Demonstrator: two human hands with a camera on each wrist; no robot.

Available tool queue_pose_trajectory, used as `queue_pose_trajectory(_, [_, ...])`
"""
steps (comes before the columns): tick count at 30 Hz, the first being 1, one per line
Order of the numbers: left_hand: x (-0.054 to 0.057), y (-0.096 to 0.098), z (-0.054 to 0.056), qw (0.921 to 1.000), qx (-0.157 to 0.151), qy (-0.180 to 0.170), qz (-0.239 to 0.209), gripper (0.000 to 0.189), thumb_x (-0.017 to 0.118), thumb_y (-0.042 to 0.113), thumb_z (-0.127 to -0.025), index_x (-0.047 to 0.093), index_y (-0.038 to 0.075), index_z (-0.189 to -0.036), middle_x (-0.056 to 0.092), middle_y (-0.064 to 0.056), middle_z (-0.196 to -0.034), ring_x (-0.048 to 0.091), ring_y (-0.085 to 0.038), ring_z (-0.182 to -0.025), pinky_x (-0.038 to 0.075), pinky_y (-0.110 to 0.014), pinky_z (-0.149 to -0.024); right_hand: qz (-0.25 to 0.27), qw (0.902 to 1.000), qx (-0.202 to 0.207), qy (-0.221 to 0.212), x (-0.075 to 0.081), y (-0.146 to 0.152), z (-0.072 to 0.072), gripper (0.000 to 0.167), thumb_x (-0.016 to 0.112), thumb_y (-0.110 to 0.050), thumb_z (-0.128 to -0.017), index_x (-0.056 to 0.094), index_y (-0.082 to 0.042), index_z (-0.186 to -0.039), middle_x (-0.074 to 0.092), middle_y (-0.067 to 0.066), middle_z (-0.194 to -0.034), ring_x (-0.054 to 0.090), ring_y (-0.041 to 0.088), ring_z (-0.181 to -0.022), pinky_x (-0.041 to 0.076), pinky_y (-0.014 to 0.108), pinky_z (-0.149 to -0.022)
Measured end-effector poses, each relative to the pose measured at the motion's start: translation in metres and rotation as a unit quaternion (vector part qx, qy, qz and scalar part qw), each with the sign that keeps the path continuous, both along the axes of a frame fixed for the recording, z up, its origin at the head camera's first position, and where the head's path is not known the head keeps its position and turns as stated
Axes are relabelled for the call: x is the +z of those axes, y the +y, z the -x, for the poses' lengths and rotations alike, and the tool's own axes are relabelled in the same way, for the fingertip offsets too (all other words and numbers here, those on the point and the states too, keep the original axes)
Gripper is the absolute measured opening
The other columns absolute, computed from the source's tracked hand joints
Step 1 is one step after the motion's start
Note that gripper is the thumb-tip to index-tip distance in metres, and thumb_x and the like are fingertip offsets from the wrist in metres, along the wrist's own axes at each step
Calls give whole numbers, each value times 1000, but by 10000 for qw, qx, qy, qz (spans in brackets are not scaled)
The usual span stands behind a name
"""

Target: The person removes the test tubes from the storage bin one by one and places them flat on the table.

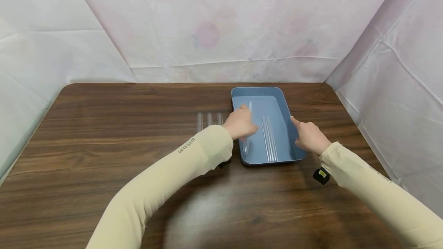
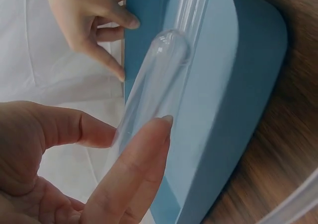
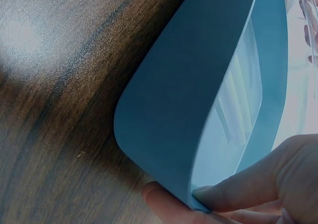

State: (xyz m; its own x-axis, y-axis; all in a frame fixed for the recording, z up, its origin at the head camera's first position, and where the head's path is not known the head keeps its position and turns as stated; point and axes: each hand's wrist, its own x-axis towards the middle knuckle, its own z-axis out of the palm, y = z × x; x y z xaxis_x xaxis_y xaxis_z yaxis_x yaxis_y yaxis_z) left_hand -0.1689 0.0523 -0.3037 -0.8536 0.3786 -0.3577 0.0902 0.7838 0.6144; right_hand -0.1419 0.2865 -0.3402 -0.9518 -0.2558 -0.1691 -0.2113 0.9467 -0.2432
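Over the left side of a blue rectangular tray [image 1: 271, 105], my left hand [image 1: 240, 123] pinches a clear test tube [image 2: 161, 67] between thumb and fingers. The tube's rounded end shows in the left wrist view, tilted above the tray. My right hand [image 1: 311, 136] grips the tray's right wall, the thumb inside and fingers outside in the right wrist view. A few similar tubes [image 1: 269, 139] lie side by side on the tray's floor. Left of the tray, three more clear tubes [image 1: 209, 118] lie on the table, their near ends hidden behind my left sleeve.
The brown wood-grain table [image 1: 138, 107] extends left and in front of the tray. Pale patterned cloth [image 1: 221, 30] hangs behind its far edge, with more white cloth along both sides. A dark wrist device [image 1: 321, 176] sits under my right sleeve.
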Motion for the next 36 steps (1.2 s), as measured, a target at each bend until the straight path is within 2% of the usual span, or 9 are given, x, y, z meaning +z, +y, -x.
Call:
queue_pose_trajectory(6, [0,-15,-1,9997,150,-8,-192,83,55,24,-94,2,-9,-149,59,-8,-62,71,-28,-68,52,-25,-57,18,10000,51,42,0,-1,-1,72,51,11,-71,32,17,-140,34,-1,-51,22,10,-46,24,25,-45])
queue_pose_trajectory(12, [-3,-31,-1,9994,298,89,-176,87,58,27,-94,1,-9,-149,69,-17,-82,71,-26,-66,55,-30,-75,22,10000,43,34,1,-1,-1,72,50,11,-71,31,17,-140,32,-2,-50,21,10,-46,24,25,-46])
queue_pose_trajectory(14, [-3,-37,-1,9993,313,132,-150,87,58,27,-94,2,-11,-148,69,-15,-79,71,-26,-65,54,-31,-75,28,10000,30,1,2,-1,-1,73,50,11,-71,31,17,-140,33,-2,-50,21,10,-46,24,25,-46])
queue_pose_trajectory(17, [-5,-48,-1,9993,319,141,-113,85,56,26,-94,2,-12,-148,67,-10,-67,70,-26,-64,53,-29,-68,31,10000,0,-58,2,-2,0,73,48,12,-71,30,17,-141,32,-2,-50,21,9,-46,24,25,-45])
queue_pose_trajectory(20, [-7,-58,-2,9991,380,139,-118,82,54,24,-94,2,-13,-147,65,-9,-62,70,-27,-64,51,-28,-63,39,10000,-5,-79,2,-2,0,73,48,12,-70,29,17,-141,32,-2,-50,21,9,-45,23,25,-45])
queue_pose_trajectory(29, [-13,-83,-4,9982,528,230,-182,70,55,20,-92,17,-15,-140,65,-15,-73,69,-24,-59,54,-29,-61,105,9999,-15,-136,2,-2,-1,73,49,12,-71,29,16,-142,32,-3,-49,21,9,-45,24,25,-46])
queue_pose_trajectory(36, [-17,-104,-6,9975,679,191,-51,76,55,21,-93,10,-16,-143,66,-22,-85,69,-23,-58,56,-32,-71,140,9997,-34,-178,2,-1,-2,74,48,12,-72,28,15,-143,33,-2,-48,20,9,-45,24,25,-46])
